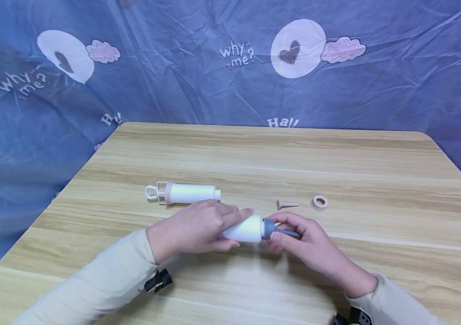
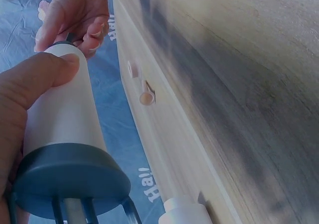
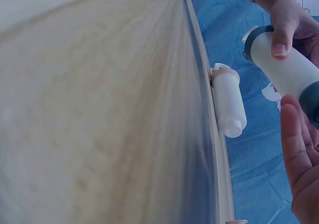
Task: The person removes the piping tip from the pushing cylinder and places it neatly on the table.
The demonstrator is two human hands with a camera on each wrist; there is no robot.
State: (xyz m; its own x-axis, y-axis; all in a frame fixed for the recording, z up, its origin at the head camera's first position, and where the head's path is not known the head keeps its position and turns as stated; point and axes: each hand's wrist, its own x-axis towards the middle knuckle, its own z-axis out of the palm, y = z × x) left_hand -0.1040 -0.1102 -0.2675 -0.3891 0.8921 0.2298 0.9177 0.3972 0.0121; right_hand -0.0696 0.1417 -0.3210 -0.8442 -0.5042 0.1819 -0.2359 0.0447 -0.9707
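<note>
My left hand [image 1: 199, 225] grips the white barrel [image 1: 246, 230] of what looks like an icing syringe, thumb along its side in the left wrist view. The barrel lies sideways over the table. At its right end sits a blue-grey collar [image 1: 268, 229] with a narrow tapered nozzle [image 1: 290, 234] pointing right. My right hand [image 1: 311, 241] pinches this collar between thumb and fingers. A wide blue-grey end piece [image 2: 72, 176] with thin struts closes the barrel's other end; my left hand hides it in the head view.
Behind my left hand a second white syringe [image 1: 193, 193] lies on the wooden table [image 1: 254, 153], with a pinkish collar and ring handle. Farther right are a small pinkish cone nozzle [image 1: 286, 204] and a pinkish ring [image 1: 320, 201]. A blue printed cloth [image 1: 189, 81] hangs behind.
</note>
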